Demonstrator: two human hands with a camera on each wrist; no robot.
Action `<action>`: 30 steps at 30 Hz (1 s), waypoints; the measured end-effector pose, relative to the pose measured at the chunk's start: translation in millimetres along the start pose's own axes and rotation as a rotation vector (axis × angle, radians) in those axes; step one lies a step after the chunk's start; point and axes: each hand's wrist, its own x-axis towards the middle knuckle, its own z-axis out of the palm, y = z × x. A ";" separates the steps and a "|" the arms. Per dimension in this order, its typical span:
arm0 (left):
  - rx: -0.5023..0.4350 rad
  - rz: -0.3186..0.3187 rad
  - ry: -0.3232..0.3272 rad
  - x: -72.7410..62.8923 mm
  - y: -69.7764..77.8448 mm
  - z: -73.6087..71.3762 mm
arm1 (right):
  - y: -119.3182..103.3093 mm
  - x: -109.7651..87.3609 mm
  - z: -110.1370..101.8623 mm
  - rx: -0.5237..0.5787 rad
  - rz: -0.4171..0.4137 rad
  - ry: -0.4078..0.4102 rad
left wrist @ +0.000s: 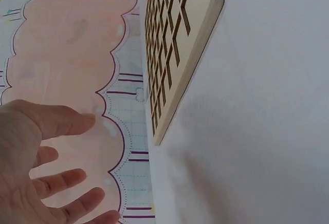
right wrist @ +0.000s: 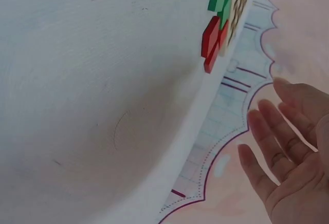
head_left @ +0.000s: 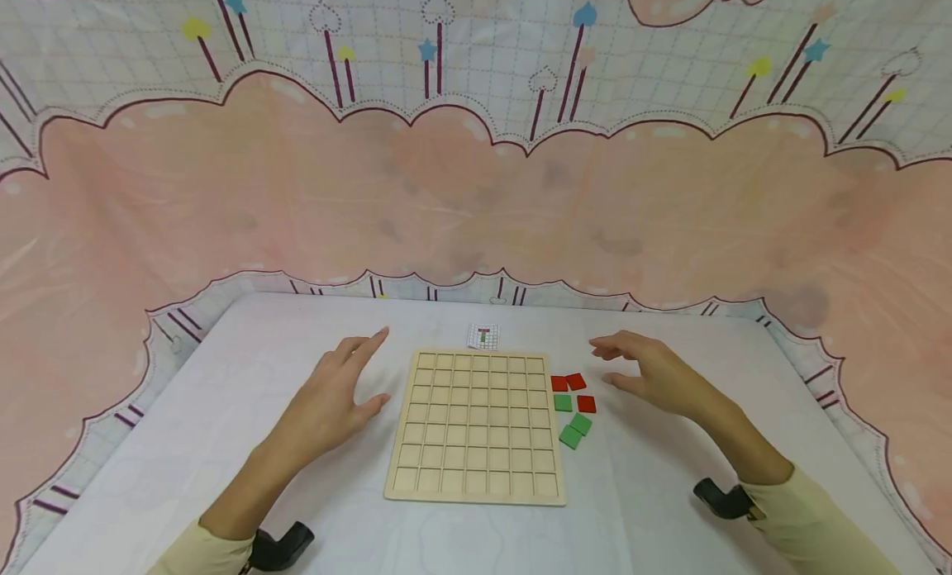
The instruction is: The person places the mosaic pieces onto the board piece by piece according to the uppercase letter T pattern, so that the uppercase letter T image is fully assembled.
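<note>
A square wooden grid board (head_left: 479,425) lies flat on the white table. Along its right side are several loose square tiles, among them a red tile (head_left: 587,404) and a green tile (head_left: 570,437). My left hand (head_left: 332,395) hovers to the left of the board, thumb and fingers spread, holding nothing. Over the table to the right of the tiles is my right hand (head_left: 654,373), its fingers relaxed and apart from the thumb. Both palms show bare in the wrist views, the left hand (left wrist: 46,167) and the right hand (right wrist: 288,147) alike.
Behind the board's far edge lies a small card (head_left: 483,336) printed with a grid and a T-shaped red and green pattern. A patterned pink and white cloth (head_left: 476,203) hangs behind the white table (head_left: 476,542). Each wrist carries a black device (head_left: 281,547).
</note>
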 end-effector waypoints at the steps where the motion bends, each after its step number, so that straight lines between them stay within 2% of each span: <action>1: -0.017 -0.016 -0.010 0.2 -0.4 0.7 | 0.8 1.1 0.2 0.012 0.000 -0.005; 11: -0.215 -0.157 -0.131 4.7 -0.9 7.4 | 7.0 10.4 3.7 0.070 0.034 -0.078; 23: -0.298 -0.297 -0.222 5.2 -0.6 17.6 | 11.0 15.3 9.8 0.113 0.041 -0.117; 30: -0.357 -0.341 -0.255 5.5 0.6 21.8 | 15.1 17.2 14.9 0.135 0.042 -0.128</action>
